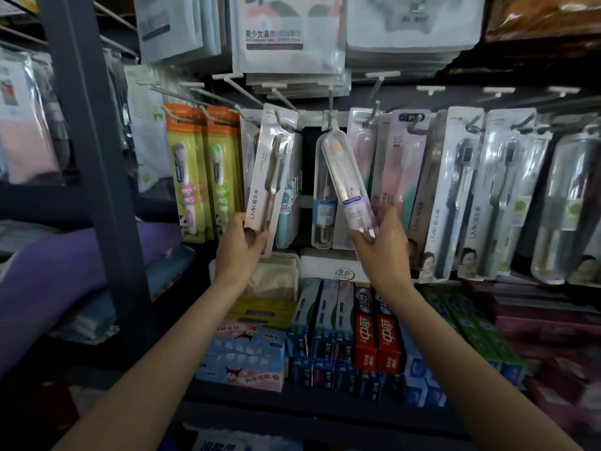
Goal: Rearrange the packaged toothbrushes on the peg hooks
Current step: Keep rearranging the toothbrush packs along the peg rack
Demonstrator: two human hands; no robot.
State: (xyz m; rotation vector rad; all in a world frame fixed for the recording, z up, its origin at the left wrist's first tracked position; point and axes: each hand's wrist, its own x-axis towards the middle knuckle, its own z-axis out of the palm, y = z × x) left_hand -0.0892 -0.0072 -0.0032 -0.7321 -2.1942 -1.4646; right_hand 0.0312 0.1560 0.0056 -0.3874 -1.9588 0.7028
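The left hand (pixel 239 244) curls round the bottom end of a white LMK toothbrush pack (pixel 270 180), thumb on its front and fingers behind; the pack tilts, its top at a peg hook (pixel 286 105). The right hand (pixel 382 244) grips the lower end of a clear toothbrush case (pixel 349 180), fingers wrapped over it, the case leaning left with its top just beneath the middle peg hook (pixel 331 120). More packaged toothbrushes (pixel 455 196) hang to either side. Toothpaste boxes (pixel 377 336) sit on the shelf below.
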